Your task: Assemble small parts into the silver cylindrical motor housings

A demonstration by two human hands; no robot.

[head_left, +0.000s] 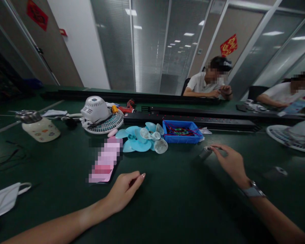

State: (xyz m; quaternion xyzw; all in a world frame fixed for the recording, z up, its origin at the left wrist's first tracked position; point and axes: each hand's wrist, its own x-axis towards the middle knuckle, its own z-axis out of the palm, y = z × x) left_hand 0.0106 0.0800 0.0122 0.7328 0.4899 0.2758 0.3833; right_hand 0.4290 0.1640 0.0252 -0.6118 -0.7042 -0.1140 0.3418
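Over the table (167, 206), right fingers (220, 147) pinch a cylinder (205, 153).

Your table (173, 196) is dark green. You hold a grey cylinder (205, 154) in your right hand (230, 162), above a grey watch strap (253, 191). You face light blue blades (142, 145), a blue bin (184, 139) with red wires (170, 130), a pink phone (106, 162), a cream bottle (42, 130) with small coloured motifs and a gold-patterned red poster (228, 45).
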